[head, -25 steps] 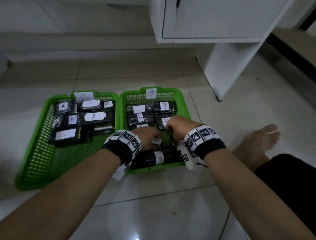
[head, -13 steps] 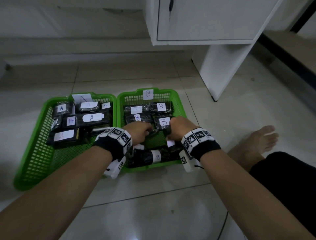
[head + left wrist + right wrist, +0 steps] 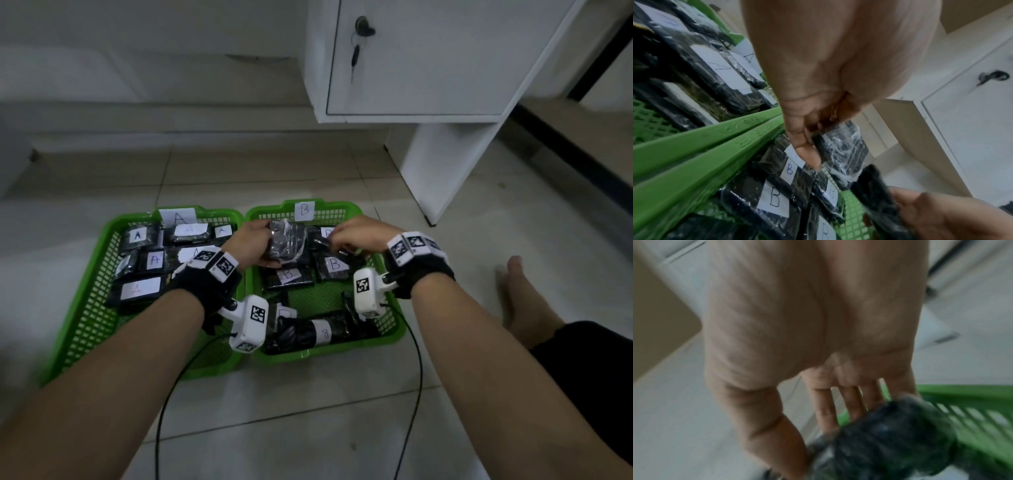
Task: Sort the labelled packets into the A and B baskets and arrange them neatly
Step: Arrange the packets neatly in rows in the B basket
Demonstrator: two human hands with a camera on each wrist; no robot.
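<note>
Two green mesh baskets sit side by side on the floor: basket A (image 3: 85,308) on the left and basket B (image 3: 329,354) on the right. Both contain black wrapped packets with white labels. My left hand (image 3: 270,250) grips an upright black packet (image 3: 286,243) over the back of basket B; in the left wrist view the thumb (image 3: 807,154) presses on this packet (image 3: 840,154). My right hand (image 3: 342,240) holds a second dark packet (image 3: 879,443) between its thumb and fingers, close beside the first. B-labelled packets (image 3: 334,265) lie below both hands.
A white cabinet (image 3: 428,68) with a key in its door stands behind basket B, its side panel (image 3: 438,171) reaching the floor. My bare foot (image 3: 524,298) rests to the right. Wrist-camera cables (image 3: 171,394) trail over the tiled floor.
Both hands have moved from the middle of basket B to its back. The left hand now holds a packet raised upright. The head camera has tilted up.
</note>
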